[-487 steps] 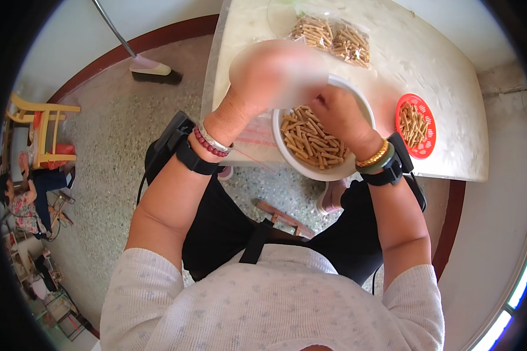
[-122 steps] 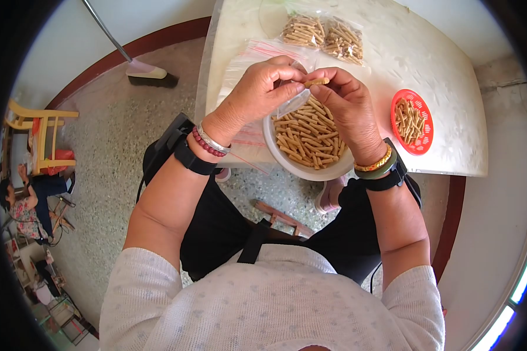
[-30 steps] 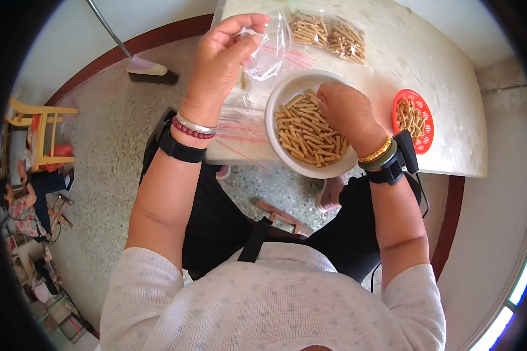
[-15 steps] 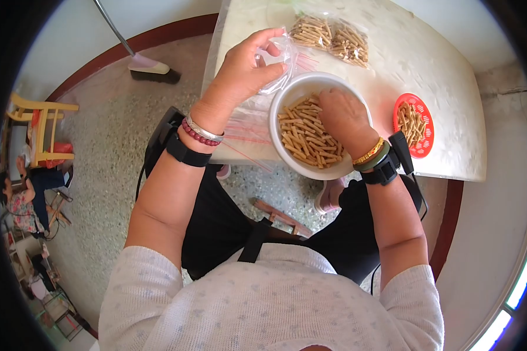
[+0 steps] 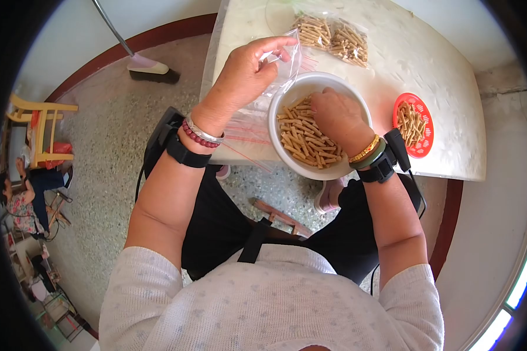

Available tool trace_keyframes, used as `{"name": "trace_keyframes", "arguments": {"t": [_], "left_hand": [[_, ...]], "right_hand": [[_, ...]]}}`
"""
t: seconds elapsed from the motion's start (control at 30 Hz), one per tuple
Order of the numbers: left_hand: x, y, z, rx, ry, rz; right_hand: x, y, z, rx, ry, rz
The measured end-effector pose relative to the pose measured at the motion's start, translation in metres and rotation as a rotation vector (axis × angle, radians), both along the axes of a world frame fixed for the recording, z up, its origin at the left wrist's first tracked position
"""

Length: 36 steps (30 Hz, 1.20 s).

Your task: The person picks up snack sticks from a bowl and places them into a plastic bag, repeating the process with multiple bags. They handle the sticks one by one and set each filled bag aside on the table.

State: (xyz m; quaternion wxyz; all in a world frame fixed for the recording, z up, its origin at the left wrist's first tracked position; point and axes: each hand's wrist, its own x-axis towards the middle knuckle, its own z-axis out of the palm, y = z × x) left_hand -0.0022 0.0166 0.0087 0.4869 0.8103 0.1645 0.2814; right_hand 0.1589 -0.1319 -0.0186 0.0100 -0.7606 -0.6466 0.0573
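Note:
My left hand (image 5: 246,70) is above the table's left part, its fingers curled and pinching a clear plastic bag (image 5: 297,61) that hangs toward the bowl. My right hand (image 5: 337,116) reaches into a white bowl (image 5: 273,131), closed over short tan stick-shaped pieces (image 5: 310,140). Its fingertips are hidden under the hand, so what they hold cannot be made out. The bowl stands at the table's front edge, heaped with these sticks.
On the table (image 5: 427,64), filled clear bags (image 5: 332,40) lie behind the bowl. A red basket (image 5: 430,131) of sticks is at the right. Flat red-striped bags (image 5: 249,130) lie at the left. A broom (image 5: 152,68) and yellow chair (image 5: 47,131) stand left; another person (image 5: 23,202) sits beyond.
My left hand has shifted slightly right, and the bag now hangs more upright beside the bowl's rim. My right hand has moved a little left within the bowl.

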Motion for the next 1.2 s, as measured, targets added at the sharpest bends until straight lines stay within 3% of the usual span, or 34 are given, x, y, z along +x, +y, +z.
{"name": "trace_keyframes", "arguments": {"t": [0.13,0.2,0.23,0.3,0.53,0.6,0.9,0.97,1.03,1.2], "left_hand": [[-0.001,-0.003,0.005,0.025,0.061,0.056],[-0.001,-0.003,0.006,0.014,0.057,0.062],[-0.002,-0.003,0.006,0.003,0.052,0.069],[-0.001,-0.005,0.006,0.016,0.040,0.047],[0.004,-0.009,0.001,0.107,-0.020,-0.015],[0.003,-0.010,0.004,0.088,-0.016,-0.019],[0.003,-0.014,0.012,0.073,-0.031,-0.113],[0.000,-0.012,0.013,0.042,-0.026,-0.112],[0.000,-0.004,0.010,0.172,-0.084,0.093],[-0.003,0.008,0.014,0.533,-0.172,0.334]], "right_hand": [[-0.005,0.002,0.003,0.063,0.041,-0.025],[-0.012,-0.003,0.020,0.467,0.366,0.073],[-0.016,-0.005,0.028,0.465,0.366,0.076],[-0.022,-0.007,0.041,0.630,0.677,0.244],[-0.021,-0.004,0.039,0.542,0.608,0.345],[-0.021,-0.007,0.044,0.652,0.597,0.389],[-0.019,0.004,0.034,0.741,0.492,0.374],[-0.019,0.004,0.032,0.650,0.422,0.313],[-0.020,0.004,0.032,0.559,0.348,0.247],[-0.025,0.008,0.043,0.753,0.344,0.344]]}}
